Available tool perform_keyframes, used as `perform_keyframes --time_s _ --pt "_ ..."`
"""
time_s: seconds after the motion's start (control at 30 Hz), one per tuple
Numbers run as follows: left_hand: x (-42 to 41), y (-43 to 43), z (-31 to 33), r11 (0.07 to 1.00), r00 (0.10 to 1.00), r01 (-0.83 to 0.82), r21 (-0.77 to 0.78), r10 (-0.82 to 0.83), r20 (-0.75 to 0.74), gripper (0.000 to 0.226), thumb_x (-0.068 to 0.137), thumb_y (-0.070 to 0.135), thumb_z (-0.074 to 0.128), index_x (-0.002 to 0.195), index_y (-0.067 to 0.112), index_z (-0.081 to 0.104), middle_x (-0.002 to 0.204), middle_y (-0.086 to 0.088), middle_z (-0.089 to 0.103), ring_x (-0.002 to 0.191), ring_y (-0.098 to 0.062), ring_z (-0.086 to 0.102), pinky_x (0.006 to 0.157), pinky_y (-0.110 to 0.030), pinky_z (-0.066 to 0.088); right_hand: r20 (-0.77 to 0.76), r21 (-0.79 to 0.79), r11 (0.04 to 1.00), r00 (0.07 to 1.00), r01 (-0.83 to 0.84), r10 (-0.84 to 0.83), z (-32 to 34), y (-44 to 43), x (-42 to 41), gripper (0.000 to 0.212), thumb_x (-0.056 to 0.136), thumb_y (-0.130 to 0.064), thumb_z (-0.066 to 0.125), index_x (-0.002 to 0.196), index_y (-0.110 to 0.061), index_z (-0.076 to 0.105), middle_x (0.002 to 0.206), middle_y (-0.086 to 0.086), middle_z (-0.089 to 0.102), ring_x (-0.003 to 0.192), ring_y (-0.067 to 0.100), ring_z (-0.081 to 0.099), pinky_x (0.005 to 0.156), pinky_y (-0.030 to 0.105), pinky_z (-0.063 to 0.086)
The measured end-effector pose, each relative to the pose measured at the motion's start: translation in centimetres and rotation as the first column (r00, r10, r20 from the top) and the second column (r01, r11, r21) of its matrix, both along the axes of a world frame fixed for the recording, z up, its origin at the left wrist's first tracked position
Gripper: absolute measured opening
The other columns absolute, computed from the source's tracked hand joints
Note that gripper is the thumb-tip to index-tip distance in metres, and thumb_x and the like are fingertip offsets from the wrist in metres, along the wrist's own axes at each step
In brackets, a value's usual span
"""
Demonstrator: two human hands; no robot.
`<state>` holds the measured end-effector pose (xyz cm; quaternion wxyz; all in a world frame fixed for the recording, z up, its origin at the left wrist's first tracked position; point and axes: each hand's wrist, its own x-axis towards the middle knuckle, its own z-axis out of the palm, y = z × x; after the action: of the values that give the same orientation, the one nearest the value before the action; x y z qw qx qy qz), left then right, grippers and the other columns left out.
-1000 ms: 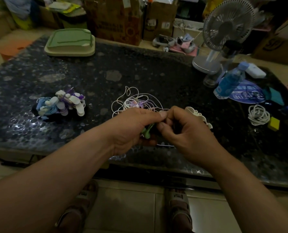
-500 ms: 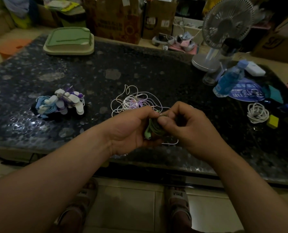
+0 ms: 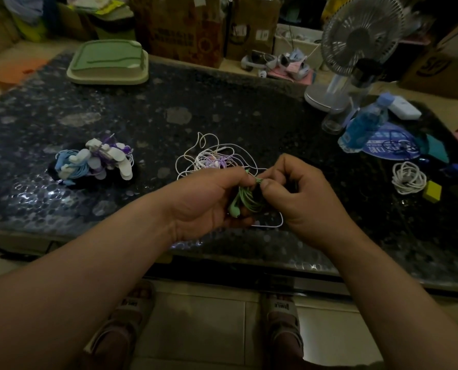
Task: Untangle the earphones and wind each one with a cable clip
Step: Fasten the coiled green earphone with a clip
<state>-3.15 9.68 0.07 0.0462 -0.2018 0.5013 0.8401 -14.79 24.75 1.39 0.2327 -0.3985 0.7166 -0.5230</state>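
Observation:
My left hand (image 3: 209,198) holds a coiled green earphone (image 3: 242,200) over the table's near edge, one green earbud hanging below the fingers. My right hand (image 3: 302,193) pinches the green cord at the top of the coil, thumb against forefinger. Just behind both hands lies a tangle of white and purple earphones (image 3: 211,158) on the dark table (image 3: 222,108). A white cord loops out under my right hand. To the left sits a pile of wound earphones with white cable clips (image 3: 97,162), blue and purple.
A green lidded box (image 3: 107,62) stands at the back left. At the right are a white desk fan (image 3: 356,49), a blue bottle (image 3: 364,124), a coiled white cable (image 3: 408,177) and a yellow block (image 3: 432,191). Cartons line the floor behind.
The green cord has gathered into a bigger coil in my left hand, and my right hand has shifted its pinch up to the coil's top. Both hands rose slightly.

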Motion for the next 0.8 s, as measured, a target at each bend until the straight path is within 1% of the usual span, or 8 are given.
perform_keyframes --time_s 0.1,0.2,0.33,0.47,0.57,0.67,0.73,0.8 --pt "-0.2 0.4 0.0 0.997 0.999 -0.034 -0.062 0.035 0.003 0.024 0.101 0.018 0.055 0.115 0.007 0.071 0.105 -0.01 0.071 0.098 -0.02 0.07 0.074 -0.033 0.057 -0.117 0.011 0.999 0.992 0.049 -0.047 -0.5 -0.3 0.3 0.023 0.098 -0.01 0.062 0.086 0.002 0.046 0.093 0.029 0.062 0.088 0.044 0.06 0.072 0.051 0.053" --pt "-0.4 0.9 0.3 0.986 0.998 -0.065 -0.153 0.067 0.007 0.013 0.1 0.01 0.057 0.097 0.007 0.069 0.091 -0.008 0.069 0.082 -0.014 0.068 0.07 -0.032 0.057 -0.194 0.027 0.996 0.978 0.079 -0.073 -0.8 -0.4 0.4 0.02 0.1 -0.015 0.06 0.089 -0.002 0.049 0.09 0.019 0.062 0.083 0.035 0.057 0.07 0.047 0.049" --pt "-0.5 1.1 0.2 0.939 0.997 -0.07 -0.337 0.071 -0.01 0.021 0.103 0.013 0.058 0.114 -0.002 0.068 0.09 -0.006 0.069 0.074 -0.01 0.065 0.07 -0.03 0.058 -0.344 0.094 0.991 0.937 0.092 -0.054 -0.9 -0.5 0.3 0.02 0.1 -0.029 0.054 0.091 -0.012 0.05 0.083 0.005 0.06 0.074 0.019 0.053 0.063 0.034 0.044" --pt "-0.3 1.2 0.3 0.847 0.998 -0.053 -0.529 0.023 -0.062 0.013 0.104 0.013 0.059 0.106 0.003 0.068 0.087 -0.009 0.071 0.077 -0.018 0.068 0.072 -0.029 0.06 -0.395 0.095 0.984 0.913 0.148 -0.099 -1.3 -1.1 0.4 0.025 0.103 -0.038 0.051 0.091 -0.016 0.047 0.077 0.0 0.053 0.069 0.014 0.048 0.058 0.029 0.038" --pt "-0.3 1.4 0.1 0.809 0.997 -0.019 -0.587 -0.025 -0.067 0.014 0.099 0.008 0.062 0.113 0.007 0.065 0.098 -0.019 0.07 0.083 -0.027 0.07 0.079 -0.041 0.064 -0.356 0.055 0.979 0.92 0.197 -0.165 -1.4 -1.5 0.8 0.033 0.103 -0.047 0.054 0.088 -0.02 0.045 0.077 -0.002 0.052 0.067 0.011 0.048 0.056 0.022 0.038" --pt "-0.2 1.1 -0.4 0.765 0.999 -0.032 -0.643 0.011 -0.036 0.016 0.092 0.007 0.063 0.101 0.019 0.067 0.093 -0.018 0.07 0.087 -0.041 0.071 0.085 -0.06 0.061 -0.303 0.203 0.971 0.951 0.13 -0.064 -1.2 -1.3 1.0 0.049 0.093 -0.072 0.052 0.097 -0.023 0.048 0.09 0.001 0.06 0.077 0.019 0.059 0.063 0.033 0.05" --pt "0.1 0.7 -0.5 0.747 1.0 -0.023 -0.665 0.017 -0.016 0.008 0.091 0.02 0.068 0.091 0.028 0.066 0.086 -0.01 0.068 0.077 -0.033 0.066 0.078 -0.061 0.058 -0.163 0.259 0.966 0.986 0.008 0.035 -0.6 -0.6 0.7 0.048 0.091 -0.073 0.053 0.104 -0.026 0.053 0.098 0.002 0.064 0.088 0.021 0.063 0.077 0.045 0.057" --pt "0.3 0.3 -0.3 0.725 1.0 -0.024 -0.688 0.025 -0.009 0.009 0.095 0.031 0.071 0.095 0.026 0.064 0.084 -0.006 0.067 0.075 -0.02 0.062 0.074 -0.054 0.055 -0.034 0.241 0.966 0.994 -0.097 0.108 0.1 0.3 -0.1 0.03 0.098 -0.055 0.056 0.11 -0.028 0.06 0.102 -0.005 0.069 0.097 0.015 0.065 0.092 0.049 0.056"
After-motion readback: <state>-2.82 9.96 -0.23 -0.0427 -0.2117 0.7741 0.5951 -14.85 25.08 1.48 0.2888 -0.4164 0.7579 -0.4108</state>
